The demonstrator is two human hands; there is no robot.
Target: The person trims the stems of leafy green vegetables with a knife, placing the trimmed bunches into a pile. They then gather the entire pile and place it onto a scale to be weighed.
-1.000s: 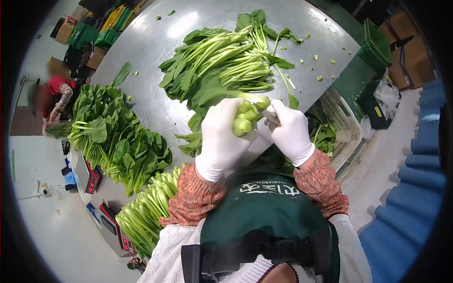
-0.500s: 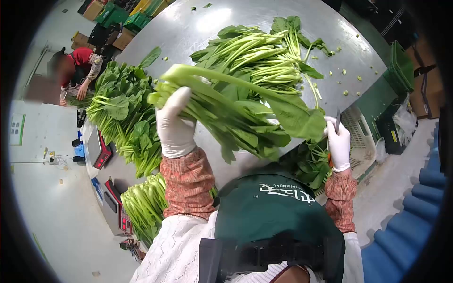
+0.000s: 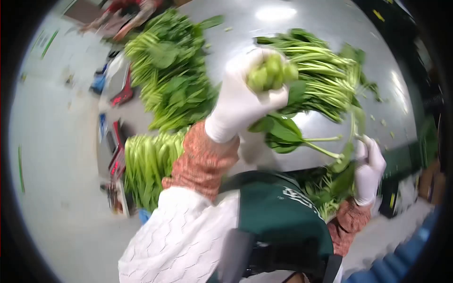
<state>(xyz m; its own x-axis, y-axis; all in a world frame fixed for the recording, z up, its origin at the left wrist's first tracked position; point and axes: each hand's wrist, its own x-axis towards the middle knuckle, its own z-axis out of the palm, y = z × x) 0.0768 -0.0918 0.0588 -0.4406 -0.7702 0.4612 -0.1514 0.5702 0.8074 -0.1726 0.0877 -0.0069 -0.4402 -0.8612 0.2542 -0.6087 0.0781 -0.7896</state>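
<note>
My left hand (image 3: pixel 250 89), in a white glove, is closed around a bunch of leafy greens (image 3: pixel 272 73), whose pale cut ends point toward me. My right hand (image 3: pixel 369 170), gloved too, has its fingers pinched at a blurred green stalk (image 3: pixel 348 150) that hangs beside the table edge. The knife seen there earlier cannot be made out now. Between the hands, loose leafy stalks (image 3: pixel 287 134) lie on the metal table (image 3: pixel 245 28). Just beyond them is a pile of long-stemmed greens (image 3: pixel 321 70).
To the left lie a large heap of greens (image 3: pixel 165 66) and a neat row of stalks (image 3: pixel 151 158). Two red-edged scales (image 3: pixel 123 92) stand beside them. A co-worker's arms (image 3: pixel 134 21) show at upper left. More leaves (image 3: pixel 325 191) lie below the table edge.
The left hand has moved right and turned the bunch so its cut ends face me. Loose stalks now show on the table below it. My view has swung, and the right hand now pinches a stalk.
</note>
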